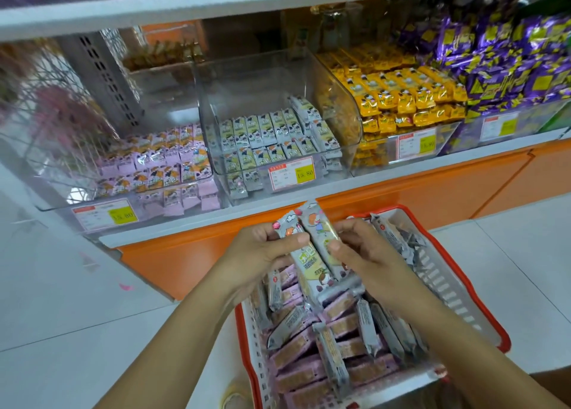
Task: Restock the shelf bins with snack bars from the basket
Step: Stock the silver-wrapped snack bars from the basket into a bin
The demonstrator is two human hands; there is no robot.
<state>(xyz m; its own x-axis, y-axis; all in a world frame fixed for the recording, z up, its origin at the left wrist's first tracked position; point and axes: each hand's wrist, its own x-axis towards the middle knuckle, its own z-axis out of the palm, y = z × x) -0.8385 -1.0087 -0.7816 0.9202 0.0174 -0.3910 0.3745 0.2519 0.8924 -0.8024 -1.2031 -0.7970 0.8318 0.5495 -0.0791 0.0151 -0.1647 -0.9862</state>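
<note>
White floor tiles (77,300) run under an orange-fronted store shelf (417,192). The left hand (262,251) and right hand (370,254) both grip a bundle of snack bars (312,248). Their thumbs press on its front and their fingers curl behind it, with the grey-and-cream wrappers pointing away from the person.

Directly beneath the fingers sits a white basket (441,288) with a red rim. It holds pink-wrapped bars (309,356) lying flat and grey-wrapped bars (380,325) on edge.

Beyond the fingertips, a clear middle bin (256,78) is partly filled with cream-and-green bars (272,136) and carries a price tag (292,175). Left of the fingers, another bin holds pink-and-orange packs (160,167). To their right are yellow bars (401,96), then purple packets (509,62).
</note>
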